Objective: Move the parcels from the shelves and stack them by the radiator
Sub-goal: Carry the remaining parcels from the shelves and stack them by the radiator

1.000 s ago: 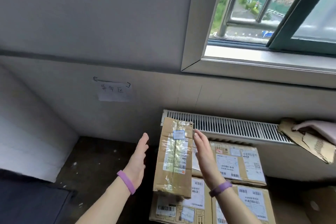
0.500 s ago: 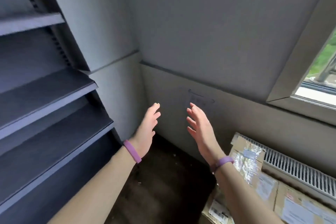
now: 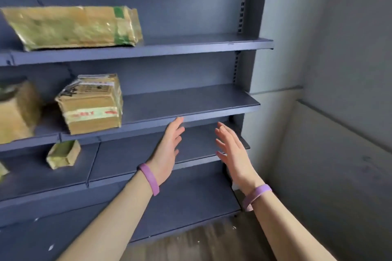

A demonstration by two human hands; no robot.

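Note:
Dark blue shelves (image 3: 191, 99) fill the left of the view. A long flat cardboard parcel (image 3: 72, 26) lies on the upper shelf. On the shelf below stands a taped brown box (image 3: 91, 105), with another brown parcel (image 3: 17, 110) at the left edge. A small box (image 3: 63, 153) sits one shelf lower. My left hand (image 3: 167, 150) and my right hand (image 3: 232, 151) are raised in front of the bare right part of the shelves, palms facing each other, fingers straight, holding nothing. Both are to the right of the parcels. The radiator is out of view.
A grey wall (image 3: 339, 70) with a ledge runs along the right side, close to the shelf end. Wooden floor (image 3: 201, 243) shows at the bottom. A scrap of another parcel (image 3: 2, 172) peeks in at the far left.
The view has swung left from the radiator and its stacked parcels to the shelves. Both hands stayed empty and raised, and now face the shelves.

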